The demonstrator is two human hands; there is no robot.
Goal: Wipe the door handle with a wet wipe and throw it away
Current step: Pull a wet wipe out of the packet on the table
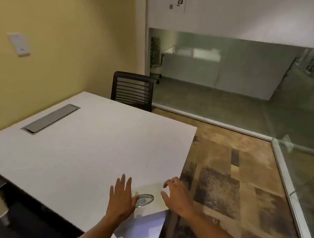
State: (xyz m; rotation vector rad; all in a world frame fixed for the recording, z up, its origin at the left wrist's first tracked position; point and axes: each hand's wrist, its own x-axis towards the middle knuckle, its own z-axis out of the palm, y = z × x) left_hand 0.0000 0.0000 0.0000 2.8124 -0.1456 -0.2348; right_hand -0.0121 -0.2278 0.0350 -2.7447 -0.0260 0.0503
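Note:
A white wet wipe pack (144, 226) with an oval lid (145, 199) lies at the near right corner of the white table (93, 147). My left hand (121, 197) rests flat on the pack's left side, fingers spread, thumb touching the oval lid. Just right of the lid, my right hand (176, 195) hovers over the pack's right end with fingers curled apart and nothing in them. No door handle and no bin are in view.
A grey cable hatch (51, 118) is set into the table's far left. A black office chair (133, 90) stands behind the table. Glass partition walls (249, 92) run along the far and right sides. Patterned carpet (232, 182) lies to the right.

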